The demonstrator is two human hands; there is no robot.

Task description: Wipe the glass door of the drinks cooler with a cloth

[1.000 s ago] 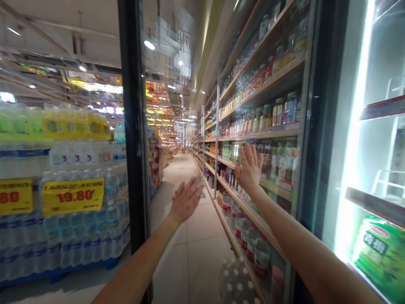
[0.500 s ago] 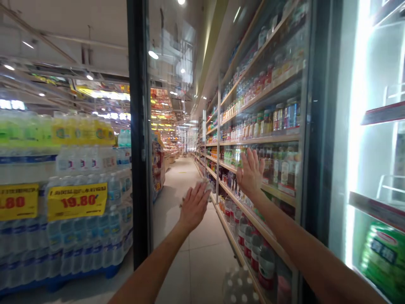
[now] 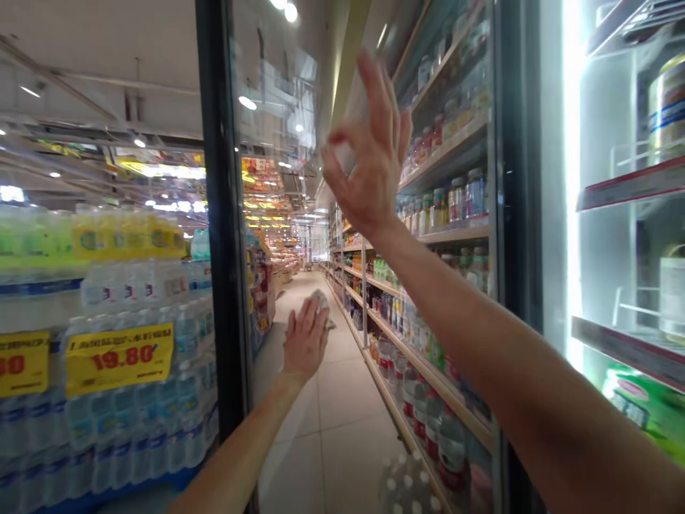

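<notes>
I stand at an open glass fridge door (image 3: 278,178) with a black frame (image 3: 217,250). My left hand (image 3: 305,343) lies flat against the glass low down, fingers together, pressing a small grey cloth (image 3: 325,308) that shows past its fingertips. My right hand (image 3: 369,164) is raised high in front of the glass. Its thumb and forefinger meet in a pinch, the other fingers stand up spread, and I see nothing between them.
The lit fridge interior (image 3: 631,185) at right has wire shelves with cans and a green pack (image 3: 642,407). Through the glass, drink shelves (image 3: 428,243) line a tiled aisle (image 3: 342,428). Stacked water bottles (image 3: 133,407) with a yellow price sign (image 3: 120,357) stand at left. Bottle caps (image 3: 401,485) show below.
My right hand has left its flat place on the glass and risen high, closing thumb and forefinger. My left hand with the cloth has shifted slightly left and down.
</notes>
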